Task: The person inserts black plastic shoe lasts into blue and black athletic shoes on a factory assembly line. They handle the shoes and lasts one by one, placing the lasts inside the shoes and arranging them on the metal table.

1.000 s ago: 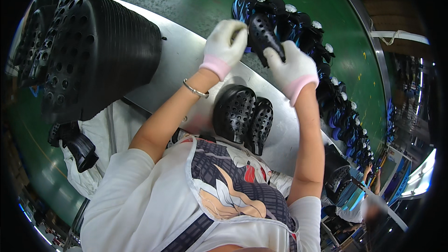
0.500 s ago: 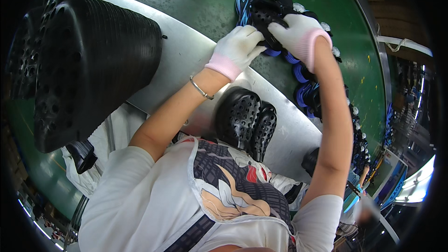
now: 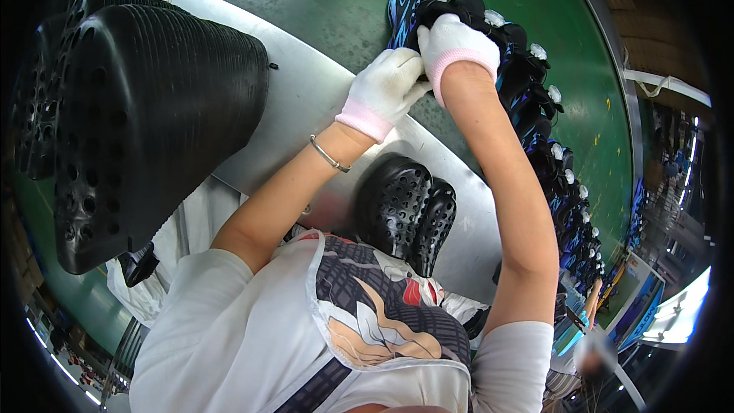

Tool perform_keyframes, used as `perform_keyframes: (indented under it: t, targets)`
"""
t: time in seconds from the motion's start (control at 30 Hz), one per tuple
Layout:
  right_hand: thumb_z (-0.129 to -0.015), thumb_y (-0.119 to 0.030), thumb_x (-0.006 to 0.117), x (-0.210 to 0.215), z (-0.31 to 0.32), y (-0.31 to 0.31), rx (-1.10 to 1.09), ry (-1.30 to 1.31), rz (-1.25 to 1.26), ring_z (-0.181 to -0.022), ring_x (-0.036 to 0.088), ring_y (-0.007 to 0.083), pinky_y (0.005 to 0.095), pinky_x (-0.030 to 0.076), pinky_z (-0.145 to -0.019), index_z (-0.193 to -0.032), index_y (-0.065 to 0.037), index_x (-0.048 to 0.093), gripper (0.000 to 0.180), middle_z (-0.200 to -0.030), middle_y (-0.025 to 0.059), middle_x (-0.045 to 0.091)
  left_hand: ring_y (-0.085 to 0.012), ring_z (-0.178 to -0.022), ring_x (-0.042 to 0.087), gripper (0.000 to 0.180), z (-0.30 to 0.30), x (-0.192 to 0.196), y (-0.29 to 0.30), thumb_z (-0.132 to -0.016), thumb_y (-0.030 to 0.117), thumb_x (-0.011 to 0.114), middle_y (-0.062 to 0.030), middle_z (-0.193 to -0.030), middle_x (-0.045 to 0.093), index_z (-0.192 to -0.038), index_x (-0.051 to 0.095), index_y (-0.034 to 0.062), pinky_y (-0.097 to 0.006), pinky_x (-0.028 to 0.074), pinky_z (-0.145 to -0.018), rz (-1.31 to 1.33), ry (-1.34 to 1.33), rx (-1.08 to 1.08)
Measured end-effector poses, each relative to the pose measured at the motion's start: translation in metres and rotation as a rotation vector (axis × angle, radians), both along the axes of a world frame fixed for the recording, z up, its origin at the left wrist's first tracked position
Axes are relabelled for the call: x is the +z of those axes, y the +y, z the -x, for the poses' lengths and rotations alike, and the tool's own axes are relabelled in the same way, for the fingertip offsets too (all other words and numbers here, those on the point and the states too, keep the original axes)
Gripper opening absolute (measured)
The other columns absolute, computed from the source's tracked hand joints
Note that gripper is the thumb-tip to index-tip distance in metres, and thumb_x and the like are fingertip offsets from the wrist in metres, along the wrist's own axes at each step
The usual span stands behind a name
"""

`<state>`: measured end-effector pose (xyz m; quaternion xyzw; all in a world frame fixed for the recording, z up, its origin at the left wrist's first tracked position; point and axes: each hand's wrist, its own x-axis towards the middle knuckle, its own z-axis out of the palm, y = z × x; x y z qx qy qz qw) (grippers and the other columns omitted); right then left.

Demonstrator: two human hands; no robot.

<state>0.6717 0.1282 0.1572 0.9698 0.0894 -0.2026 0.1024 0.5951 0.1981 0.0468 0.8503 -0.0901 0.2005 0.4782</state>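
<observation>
- head view: the right hand (image 3: 457,44), in white knit, bends over a dark, blue-streaked shoe (image 3: 407,14), perhaps to steady it; its fingertips are hidden, so i cannot tell their grip.
- the left hand (image 3: 387,84) rests just beside, fingers partly curled, hold unclear.
- perforated black shells (image 3: 202,88), smooth and plastic-looking, nest together, likely saving room on the shiny metal table (image 3: 302,80).

Gloves (image 3: 391,82): white, and look, pink cuffs (image 3: 365,117)!
Shoes (image 3: 410,9): black, with blue streaks
Shells (image 3: 395,206): glossy black, dotted with holes
Apron (image 3: 359,283): dark grid, red and peach splashes
Table (image 3: 304,76): gleaming silver here
</observation>
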Motion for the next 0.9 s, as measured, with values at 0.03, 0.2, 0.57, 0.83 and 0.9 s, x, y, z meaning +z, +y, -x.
perform_keyframes:
  t: [0.03, 0.2, 0.57, 0.83, 0.9]
  targets:
    - [-0.094, -0.039, 0.043, -0.008, -0.003, -0.001, -0.004, 0.002, 0.001, -0.094, 0.066, 0.0351, 0.0423, 0.052, -0.083, -0.104, -0.001, 0.064, 0.044, -0.098, 0.0201, 0.068, -0.0297, -0.088, 0.057, 0.017, -0.002, -0.002, -0.001, -0.077, 0.018, 0.069, -0.0083, -0.089, 0.058, -0.082, 0.057, 0.0060, -0.040, 0.050, -0.076, 0.012, -0.037, 0.007]
    - [-0.092, -0.029, 0.047, -0.029, -0.022, -0.004, 0.044, 0.025, 0.104, -0.100, 0.065, 0.0333, 0.0421, 0.052, -0.085, -0.109, -0.003, 0.065, 0.036, -0.107, 0.0189, 0.067, -0.0331, -0.088, 0.057, 0.018, -0.004, 0.009, 0.000, -0.081, 0.019, 0.065, -0.0125, -0.090, 0.060, -0.089, 0.061, 0.0043, -0.042, 0.048, -0.077, -0.090, 0.097, -0.012]
    - [-0.073, -0.009, 0.072, 0.013, -0.024, 0.015, 0.443, 0.069, 0.239, -0.099, 0.067, 0.0288, 0.0361, 0.054, -0.081, -0.109, -0.006, 0.068, 0.036, -0.110, 0.0146, 0.068, -0.0364, -0.092, 0.062, 0.026, -0.036, 0.015, 0.004, -0.086, 0.027, 0.060, -0.0163, -0.099, 0.067, -0.103, 0.065, 0.0078, -0.044, 0.051, -0.080, -0.458, 0.628, -0.184]
    - [-0.080, -0.010, 0.066, 0.016, -0.037, 0.028, 0.388, 0.084, 0.263, -0.102, 0.066, 0.0310, 0.0389, 0.053, -0.084, -0.115, -0.003, 0.065, 0.036, -0.114, 0.0173, 0.066, -0.0365, -0.084, 0.064, 0.024, -0.045, 0.019, 0.008, -0.087, 0.028, 0.060, -0.0156, -0.092, 0.068, -0.095, 0.067, 0.0072, -0.045, 0.052, -0.076, -0.542, 0.746, -0.154]
    - [-0.081, -0.011, 0.065, 0.012, -0.038, 0.027, 0.359, 0.090, 0.242, -0.102, 0.066, 0.0312, 0.0393, 0.053, -0.085, -0.116, -0.003, 0.065, 0.036, -0.114, 0.0169, 0.066, -0.0360, -0.085, 0.064, 0.024, -0.045, 0.024, 0.010, -0.087, 0.028, 0.060, -0.0158, -0.092, 0.068, -0.094, 0.067, 0.0071, -0.045, 0.052, -0.077, -0.552, 0.685, -0.187]
